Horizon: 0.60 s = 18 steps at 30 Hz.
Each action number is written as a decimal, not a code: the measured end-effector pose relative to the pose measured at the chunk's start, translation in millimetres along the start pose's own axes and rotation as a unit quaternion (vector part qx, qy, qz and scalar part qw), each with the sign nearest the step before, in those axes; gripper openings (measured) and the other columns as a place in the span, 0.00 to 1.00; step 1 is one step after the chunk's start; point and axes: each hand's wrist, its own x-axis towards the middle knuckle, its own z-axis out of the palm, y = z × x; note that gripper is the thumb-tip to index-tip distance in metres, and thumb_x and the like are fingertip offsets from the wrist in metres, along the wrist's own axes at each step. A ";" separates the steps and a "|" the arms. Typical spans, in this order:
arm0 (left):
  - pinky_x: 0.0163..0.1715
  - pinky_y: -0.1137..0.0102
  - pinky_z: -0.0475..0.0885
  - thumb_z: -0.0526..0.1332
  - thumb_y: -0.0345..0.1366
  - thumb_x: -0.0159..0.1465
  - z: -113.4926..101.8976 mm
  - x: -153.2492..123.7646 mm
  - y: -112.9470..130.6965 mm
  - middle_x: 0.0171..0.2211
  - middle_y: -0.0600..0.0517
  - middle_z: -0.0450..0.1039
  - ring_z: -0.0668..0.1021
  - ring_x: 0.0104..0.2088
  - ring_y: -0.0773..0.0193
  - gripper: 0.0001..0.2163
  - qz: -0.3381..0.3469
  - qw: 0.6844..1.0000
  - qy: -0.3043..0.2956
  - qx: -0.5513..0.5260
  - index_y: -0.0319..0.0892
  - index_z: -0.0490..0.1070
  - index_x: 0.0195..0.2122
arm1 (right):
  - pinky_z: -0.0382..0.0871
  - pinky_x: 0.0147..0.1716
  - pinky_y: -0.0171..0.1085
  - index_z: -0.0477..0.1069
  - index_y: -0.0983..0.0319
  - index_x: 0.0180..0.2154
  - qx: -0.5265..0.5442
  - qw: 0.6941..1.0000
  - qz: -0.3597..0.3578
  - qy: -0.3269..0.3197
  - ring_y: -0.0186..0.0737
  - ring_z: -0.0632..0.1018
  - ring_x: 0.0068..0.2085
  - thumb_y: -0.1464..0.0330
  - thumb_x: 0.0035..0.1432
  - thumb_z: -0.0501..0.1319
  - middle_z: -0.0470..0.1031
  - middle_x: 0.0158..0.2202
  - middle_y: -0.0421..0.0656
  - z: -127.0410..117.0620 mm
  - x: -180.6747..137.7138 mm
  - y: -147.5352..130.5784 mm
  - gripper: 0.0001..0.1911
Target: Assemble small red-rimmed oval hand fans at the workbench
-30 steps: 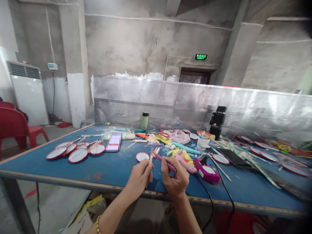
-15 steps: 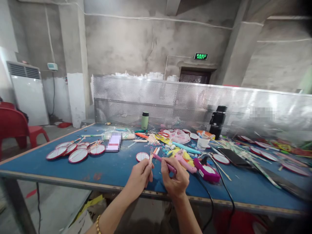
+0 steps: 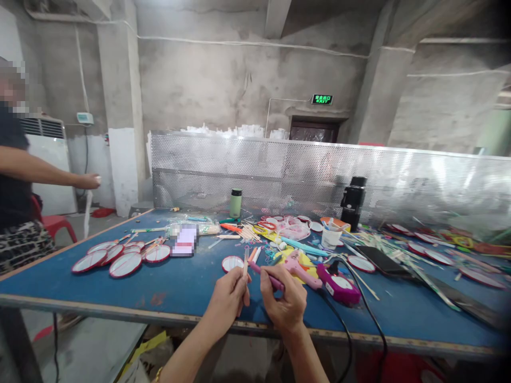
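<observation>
Near the front edge of the table, my left hand (image 3: 228,299) is closed around a thin, flat wooden stick (image 3: 246,260) held upright. My right hand (image 3: 286,301) grips a slim purple pen-like tool (image 3: 256,267). Its tip points at the stick; whether they touch I cannot tell. Just behind my left hand lies a round white disc with a red rim (image 3: 230,263). A pink glue gun (image 3: 303,272) rests on the table to the right of my right hand, by a purple box with a cord (image 3: 339,284).
Several red-rimmed discs (image 3: 125,265) lie on the blue table (image 3: 179,287) at left, near a phone (image 3: 184,240). Behind my hands are wooden sticks (image 3: 249,232), a white cup (image 3: 330,236) and a green bottle (image 3: 236,204). A black flask (image 3: 353,205) stands right. A person (image 3: 16,175) is at far left.
A person has come into view at the far left, one arm stretched out with a white strip hanging from the hand. My hands keep their holds. The view has shifted slightly.
</observation>
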 end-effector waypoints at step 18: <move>0.12 0.77 0.53 0.51 0.47 0.66 0.2 0.1 -1.6 0.17 0.59 0.65 0.61 0.12 0.73 0.13 0.000 1.000 0.000 0.009 0.42 0.64 0.34 | 0.67 0.28 0.33 0.72 0.61 0.36 -0.007 1.000 -0.014 0.013 0.33 0.73 0.25 0.78 0.56 0.60 0.74 0.26 0.39 -0.6 -0.7 -0.1 0.08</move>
